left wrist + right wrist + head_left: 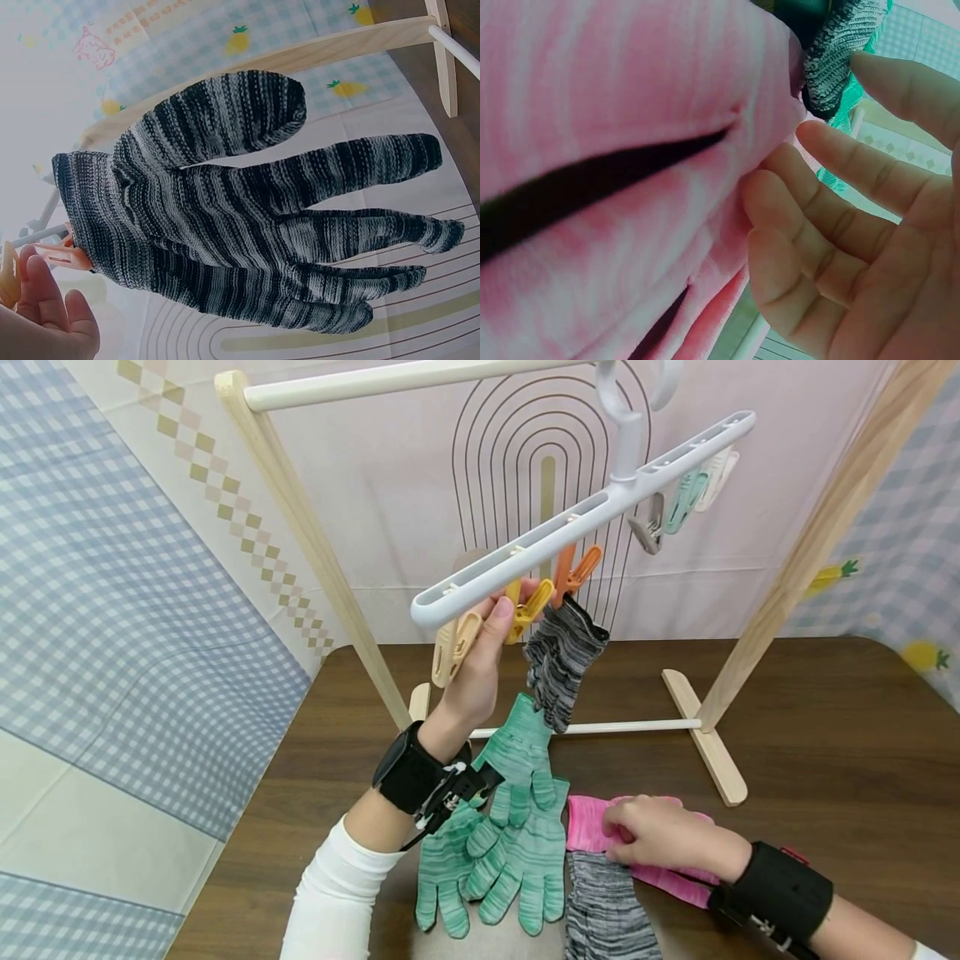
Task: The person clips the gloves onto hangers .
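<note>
My left hand (480,664) is raised at the hanger (517,547), thumb and fingers around a yellow clothespin (528,610). Just beyond it, an orange clothespin (573,572) holds a black-and-grey striped knit glove (566,660) by its cuff; the left wrist view shows this glove (217,210) with its fingers spread. Low over the table, my right hand (667,835) rests at a pink glove (588,822). In the right wrist view, its loosely bent fingers touch the pink fabric (630,90), with the thumb apart. Another grey striped glove (611,906) lies beside it.
Several green gloves (517,852) lie overlapped in the middle. A beige clothespin (456,647) hangs at the hanger's near end; grey, green and white clothespins (686,502) hang at the far end. The wooden rack (315,543) stands on the brown table (825,735).
</note>
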### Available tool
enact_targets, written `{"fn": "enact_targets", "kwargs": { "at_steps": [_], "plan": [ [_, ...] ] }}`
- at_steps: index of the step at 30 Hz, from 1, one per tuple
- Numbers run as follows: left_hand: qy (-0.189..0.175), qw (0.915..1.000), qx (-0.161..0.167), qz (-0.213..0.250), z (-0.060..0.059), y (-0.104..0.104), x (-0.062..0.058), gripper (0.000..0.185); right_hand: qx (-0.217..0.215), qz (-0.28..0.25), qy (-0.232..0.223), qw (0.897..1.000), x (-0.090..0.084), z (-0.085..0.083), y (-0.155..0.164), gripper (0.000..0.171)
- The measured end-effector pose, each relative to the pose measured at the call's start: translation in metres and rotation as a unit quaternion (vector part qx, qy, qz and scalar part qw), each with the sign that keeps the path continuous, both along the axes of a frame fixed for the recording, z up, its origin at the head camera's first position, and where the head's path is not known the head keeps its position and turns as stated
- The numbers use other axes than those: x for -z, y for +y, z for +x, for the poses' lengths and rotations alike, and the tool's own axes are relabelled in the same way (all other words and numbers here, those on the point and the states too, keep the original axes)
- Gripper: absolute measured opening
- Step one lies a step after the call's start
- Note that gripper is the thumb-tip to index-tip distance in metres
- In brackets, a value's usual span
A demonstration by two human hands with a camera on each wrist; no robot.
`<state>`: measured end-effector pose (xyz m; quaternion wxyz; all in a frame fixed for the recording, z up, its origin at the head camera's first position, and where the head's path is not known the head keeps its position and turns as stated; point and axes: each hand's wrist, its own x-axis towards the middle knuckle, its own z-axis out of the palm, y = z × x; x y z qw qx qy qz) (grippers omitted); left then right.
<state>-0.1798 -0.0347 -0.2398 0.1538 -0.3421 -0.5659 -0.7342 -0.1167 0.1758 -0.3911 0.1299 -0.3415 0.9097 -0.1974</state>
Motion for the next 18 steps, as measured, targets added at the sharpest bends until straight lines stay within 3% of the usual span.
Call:
{"fn": "enact_targets", "kwargs": {
  "at_steps": [18],
  "plan": [
    [0.006,0.9999,0.01,-0.005,-0.0011,-0.0011,0.002,0.036,0.002,-0.004,-0.029,1.0,0.0015,0.0076,-0.0052,0.027]
  ]
}}
